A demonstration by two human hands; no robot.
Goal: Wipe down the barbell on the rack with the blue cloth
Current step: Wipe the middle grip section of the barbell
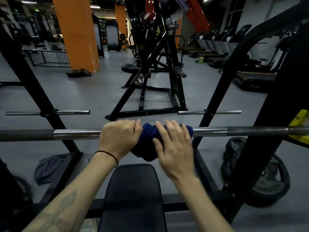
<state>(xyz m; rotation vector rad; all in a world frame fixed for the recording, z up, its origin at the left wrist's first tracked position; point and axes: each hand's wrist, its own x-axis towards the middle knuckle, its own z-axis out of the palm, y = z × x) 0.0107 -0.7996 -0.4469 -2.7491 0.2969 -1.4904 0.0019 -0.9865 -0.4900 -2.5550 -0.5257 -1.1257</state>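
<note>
Barbell point(209, 131): lay level across the rack, left to right, just beyond the near black bench point(133, 195).
Blue cloth point(150, 136): was bunched around the middle of the bar, a loose fold hanging beneath it.
Left hand point(119, 138): was curled over the bar, touching the cloth's left edge; it seemed to grip bare steel and perhaps the cloth's end.
Right hand point(173, 148): lay over the cloth with fingers spread and only lightly bent, pressing rather than clutching; slightly blurred.
Risk, cloth: the hanging fold could slip off if the pressing hand lifted.
Risk, coverage: bunched fabric would likely skip the underside and the dark knurled ends.
Risk, bar: a hard sideways push might roll it in its yellow hook point(299, 128).
</note>
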